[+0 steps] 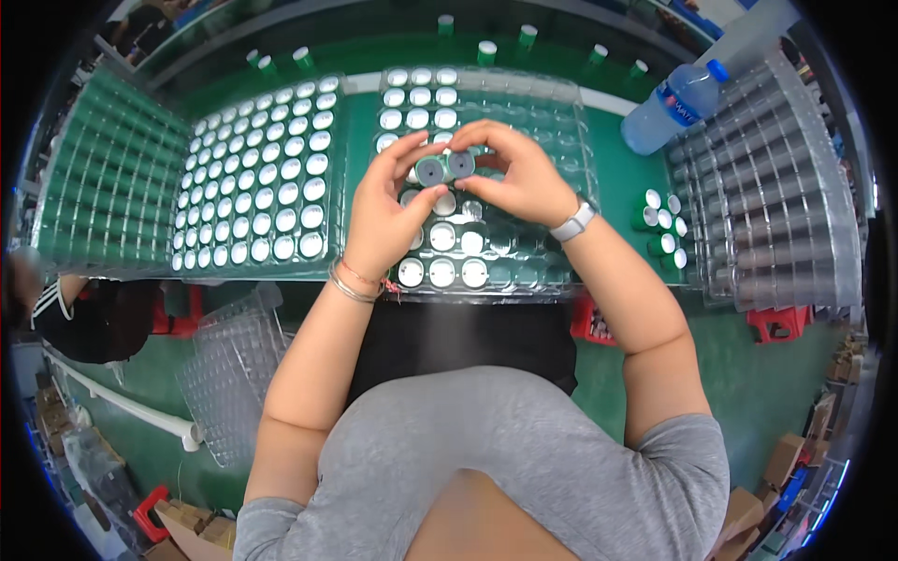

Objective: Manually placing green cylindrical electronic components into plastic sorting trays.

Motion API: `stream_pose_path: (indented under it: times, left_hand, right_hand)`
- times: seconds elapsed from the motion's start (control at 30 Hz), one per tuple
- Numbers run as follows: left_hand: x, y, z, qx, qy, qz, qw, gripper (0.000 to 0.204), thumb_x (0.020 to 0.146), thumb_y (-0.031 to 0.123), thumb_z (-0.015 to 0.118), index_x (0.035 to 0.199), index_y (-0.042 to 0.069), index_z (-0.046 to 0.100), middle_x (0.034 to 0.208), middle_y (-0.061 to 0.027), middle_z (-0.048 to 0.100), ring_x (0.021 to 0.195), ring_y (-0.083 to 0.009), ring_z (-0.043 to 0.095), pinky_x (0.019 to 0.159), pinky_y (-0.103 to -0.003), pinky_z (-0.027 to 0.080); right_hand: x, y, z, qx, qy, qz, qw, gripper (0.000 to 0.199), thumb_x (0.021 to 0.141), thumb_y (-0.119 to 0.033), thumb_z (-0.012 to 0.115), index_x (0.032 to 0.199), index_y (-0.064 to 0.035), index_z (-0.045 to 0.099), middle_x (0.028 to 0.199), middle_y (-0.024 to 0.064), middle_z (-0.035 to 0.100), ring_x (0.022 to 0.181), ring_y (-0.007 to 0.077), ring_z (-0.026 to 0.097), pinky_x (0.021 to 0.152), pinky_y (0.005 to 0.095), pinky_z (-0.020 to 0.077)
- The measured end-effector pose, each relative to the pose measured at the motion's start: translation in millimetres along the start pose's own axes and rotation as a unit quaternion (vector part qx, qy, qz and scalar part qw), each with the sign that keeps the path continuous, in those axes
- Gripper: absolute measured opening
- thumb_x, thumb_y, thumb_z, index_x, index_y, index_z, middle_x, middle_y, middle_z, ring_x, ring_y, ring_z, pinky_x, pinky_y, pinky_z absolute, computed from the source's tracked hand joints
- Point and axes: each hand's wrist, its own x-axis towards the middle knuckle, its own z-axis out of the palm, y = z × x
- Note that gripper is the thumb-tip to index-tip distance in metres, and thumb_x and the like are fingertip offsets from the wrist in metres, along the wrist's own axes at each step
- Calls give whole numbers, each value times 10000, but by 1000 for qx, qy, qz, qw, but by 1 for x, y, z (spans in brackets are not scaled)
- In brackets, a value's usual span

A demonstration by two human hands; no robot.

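Observation:
My left hand [385, 201] and my right hand [519, 178] meet above the middle clear plastic tray [547, 122]. Between thumb and fingers, my left hand grips a small green cylinder [430, 172] with a dark grey end facing me. A second such green cylinder [460, 165] sits right beside it, pinched by my right hand. Both grey ends have a small dark mark at the centre. Below my hands, white-topped cylinders [442, 236] stand in the tray's left columns. My fingers and palms hide some of the tray's pockets.
At left lies a clear tray [334, 201] full of white-topped cylinders, beside a tilted stack of trays [103, 178]. On the right are loose green cylinders [666, 221], a water bottle [669, 107] and more stacked trays [776, 187]. Several cylinders [487, 52] stand along the far strip.

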Motion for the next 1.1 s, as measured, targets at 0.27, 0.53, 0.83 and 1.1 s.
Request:
stream_pose_path:
  times: [0.27,0.53,0.83,1.1]
  left_hand:
    - [5,-2,-1,-3,-16,2,1000,573,817,-78,656,1348,-10,454,1314,-160,589,1255,-223,549,1062,-346,427]
    - [8,-1,-7,-6,22,-17,1000,592,817,-45,684,1362,-28,454,1317,-154,580,1235,-231,555,1055,-335,433]
    - [-11,22,0,107,-14,-22,994,368,850,130,708,1207,82,633,1130,-70,671,992,-183,645,881,-307,501]
    - [-6,18,-10,107,-34,10,994,363,888,224,690,1216,89,612,1188,-92,648,1106,-252,621,947,-351,481]
  right_hand:
    - [2,-4,-4,5,-17,-3,1000,386,780,33,718,1136,-50,598,1250,64,556,1206,199,551,978,348,515]
    - [8,-14,-4,-11,-3,-14,1000,380,803,-27,724,1160,-45,594,1246,81,565,1196,209,558,973,355,508]
    - [47,-43,-17,-89,160,1,983,326,872,-96,714,1170,-19,605,1004,16,611,798,64,513,735,236,456]
    - [256,-202,-11,-262,214,-350,874,301,908,-113,660,1174,13,595,969,106,646,823,168,622,721,278,498]
